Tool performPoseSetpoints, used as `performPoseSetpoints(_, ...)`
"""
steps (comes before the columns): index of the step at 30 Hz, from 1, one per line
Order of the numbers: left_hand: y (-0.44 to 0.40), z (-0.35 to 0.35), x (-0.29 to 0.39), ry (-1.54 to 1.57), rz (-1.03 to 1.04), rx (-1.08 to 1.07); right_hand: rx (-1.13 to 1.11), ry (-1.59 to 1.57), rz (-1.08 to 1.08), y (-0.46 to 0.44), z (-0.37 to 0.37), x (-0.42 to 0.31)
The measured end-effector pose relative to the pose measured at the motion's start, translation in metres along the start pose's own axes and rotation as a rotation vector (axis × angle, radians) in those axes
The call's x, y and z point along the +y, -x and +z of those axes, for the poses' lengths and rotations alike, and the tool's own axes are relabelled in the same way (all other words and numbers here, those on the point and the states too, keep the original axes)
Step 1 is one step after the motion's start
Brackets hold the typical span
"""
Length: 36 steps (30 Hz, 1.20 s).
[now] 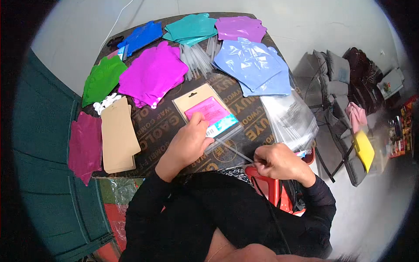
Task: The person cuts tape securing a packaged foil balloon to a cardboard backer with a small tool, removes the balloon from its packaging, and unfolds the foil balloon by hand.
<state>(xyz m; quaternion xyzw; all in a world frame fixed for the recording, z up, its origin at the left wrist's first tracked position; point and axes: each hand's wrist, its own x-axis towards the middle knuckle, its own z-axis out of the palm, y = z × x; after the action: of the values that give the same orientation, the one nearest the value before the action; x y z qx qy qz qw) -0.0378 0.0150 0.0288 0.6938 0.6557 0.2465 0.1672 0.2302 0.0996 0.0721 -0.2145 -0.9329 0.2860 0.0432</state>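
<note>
A clear plastic bag (179, 104) lies on the dark table, holding a tan hang-hole card and a bright pink folded piece (210, 109) with a blue-and-white label (223, 124). My left hand (190, 137) is closed over the bag's lower left part, fingers pressed on it. From the bag's near edge a thin pale strip (235, 151) runs to my right hand (279, 161), whose fingers are pinched on its end near the table's front edge. Whether the strip is still joined to the bag I cannot tell.
Stacks of purple (150, 74), light blue (251, 65), teal (192, 28) and green (102, 81) flat pieces ring the table. Tan cards (118, 135), translucent tubes (196, 61) and clear bags (290, 118) lie nearer. A red stool (266, 181) stands below the front edge.
</note>
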Motion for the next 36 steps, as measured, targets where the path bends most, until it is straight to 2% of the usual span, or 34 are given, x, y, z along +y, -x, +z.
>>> performPoseSetpoints(11, -0.004, -0.002, -0.006, 0.022, 0.106, -0.009, -0.024, -0.011, -0.009, -0.001, 0.003, 0.003)
performPoseSetpoints(18, -0.002, -0.003, -0.004, -0.018, 0.029, -0.09, -0.024, -0.023, -0.017, -0.002, 0.004, 0.003)
performPoseSetpoints(23, -0.002, 0.009, -0.005, -0.039, 0.078, 0.021, -0.029, -0.011, -0.012, -0.002, 0.004, 0.004)
performPoseSetpoints(36, -0.005, -0.003, -0.007, 0.049, 0.063, -0.039, -0.029, -0.047, 0.01, 0.0, -0.012, 0.011)
